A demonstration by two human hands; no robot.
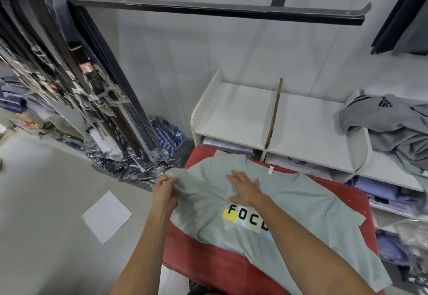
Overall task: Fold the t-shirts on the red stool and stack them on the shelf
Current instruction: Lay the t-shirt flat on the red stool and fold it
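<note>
A pale green t-shirt (308, 211) with a "FOCU" print lies face up, spread across the red stool (208, 262). My left hand (165, 190) pinches the shirt's left sleeve at the stool's left edge and lifts it a little. My right hand (244, 188) lies flat, fingers spread, on the shirt's chest just below the collar. The white shelf (236, 109) stands right behind the stool, its top bare in the two left sections. A crumpled grey t-shirt (393, 125) with a black logo sits on the shelf's right end.
Packaged clothes fill the shelf's lower compartments (382, 192). A rack of hanging belts (76, 67) leans at the left, with plastic-wrapped goods piled at its foot. A white sheet (106, 216) lies on the grey floor. A black rail (208, 9) crosses overhead.
</note>
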